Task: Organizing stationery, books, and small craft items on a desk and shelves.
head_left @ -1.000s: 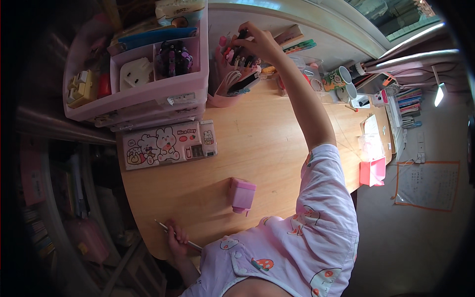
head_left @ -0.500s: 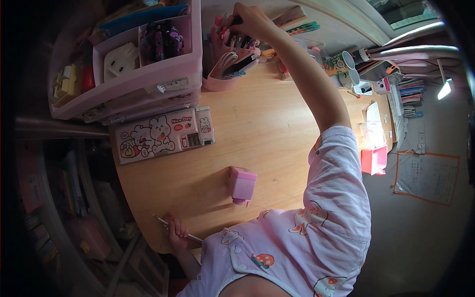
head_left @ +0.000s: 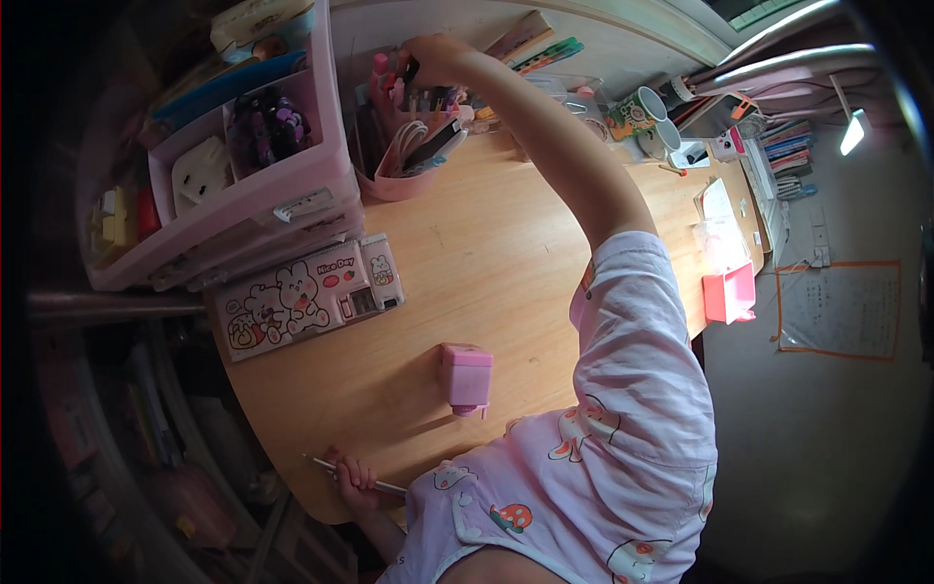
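My left hand (head_left: 356, 477) is closed around a slim white pencil (head_left: 389, 488) at the near left table edge, its tip pointing left. My right arm stretches far forward, and my right hand (head_left: 440, 60) is over the pink pen holder (head_left: 401, 185), which is packed with pens and a coiled white cable. The fingers are bent around a dark item among the pens; its kind is hidden. A boxy pink pencil sharpener (head_left: 468, 378) with a small crank stands on the table between my hands. Left of it lies a flat pencil case (head_left: 292, 300) with cartoon rabbits.
A pink drawer organizer (head_left: 321, 200) stands at the far left on the wooden table (head_left: 506, 282). Cups (head_left: 662, 139) and a clear box are at the far right. An open pink box (head_left: 730, 294) sits at the right edge. Shelves (head_left: 126, 419) are on the left.
The whole view has shifted, so the table things sit lower and further left. My right hand stays at the pen holder, and my left hand still holds the pencil.
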The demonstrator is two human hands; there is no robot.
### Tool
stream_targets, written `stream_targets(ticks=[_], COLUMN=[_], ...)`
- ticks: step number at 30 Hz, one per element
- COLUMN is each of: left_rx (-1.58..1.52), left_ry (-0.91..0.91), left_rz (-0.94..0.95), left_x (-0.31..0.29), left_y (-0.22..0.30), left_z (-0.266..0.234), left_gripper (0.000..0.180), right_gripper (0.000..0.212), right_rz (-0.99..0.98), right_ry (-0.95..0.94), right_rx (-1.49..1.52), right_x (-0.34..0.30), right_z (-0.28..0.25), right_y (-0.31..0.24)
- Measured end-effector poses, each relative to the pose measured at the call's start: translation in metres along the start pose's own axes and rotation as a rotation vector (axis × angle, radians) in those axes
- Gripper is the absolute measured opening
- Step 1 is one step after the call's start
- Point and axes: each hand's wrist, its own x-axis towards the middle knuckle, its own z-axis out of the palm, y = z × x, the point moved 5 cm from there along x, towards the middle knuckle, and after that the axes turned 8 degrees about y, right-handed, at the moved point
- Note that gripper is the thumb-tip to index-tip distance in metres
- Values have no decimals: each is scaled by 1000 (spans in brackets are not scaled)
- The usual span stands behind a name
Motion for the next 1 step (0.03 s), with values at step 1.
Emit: stream_targets(ticks=[1], left_rx=[2], left_ry=[-76], left_rz=[6], left_x=[2], left_y=[-1], left_z=[1], left_gripper=[32], right_gripper=[32], right_rz=[-43], right_ry=[22], right_rx=[80], right_x=[-1], right_z=[-2], right_y=[3])
